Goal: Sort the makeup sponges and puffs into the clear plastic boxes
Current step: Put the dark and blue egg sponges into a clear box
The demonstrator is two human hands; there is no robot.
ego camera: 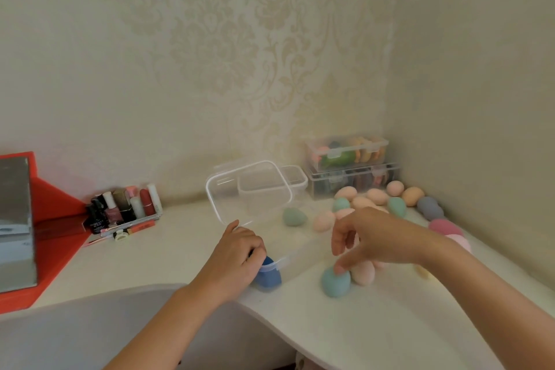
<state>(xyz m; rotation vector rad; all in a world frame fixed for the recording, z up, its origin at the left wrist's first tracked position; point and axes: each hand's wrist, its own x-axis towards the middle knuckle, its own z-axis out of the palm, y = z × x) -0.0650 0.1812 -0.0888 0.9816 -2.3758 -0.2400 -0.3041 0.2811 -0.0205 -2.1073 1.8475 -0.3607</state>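
An open clear plastic box (300, 252) lies in the middle of the white table, its lid (249, 189) raised behind it. My left hand (237, 252) is shut on a dark blue sponge (268, 278) at the box's near left corner; the sponge shows through the clear wall. My right hand (369, 237) hovers to the right with fingers apart, its thumb tip touching the top of a teal egg-shaped sponge (335, 282). A peach sponge (363, 273) stands right beside the teal one. Several more peach, teal and grey sponges (375, 197) lie behind my right hand.
Two closed clear boxes (347, 153) with coloured puffs are stacked in the back right corner, a small empty box (295, 179) beside them. Pink puffs (444, 227) lie along the right wall. Cosmetics (126, 207) and a red mirror stand (54, 219) are at left.
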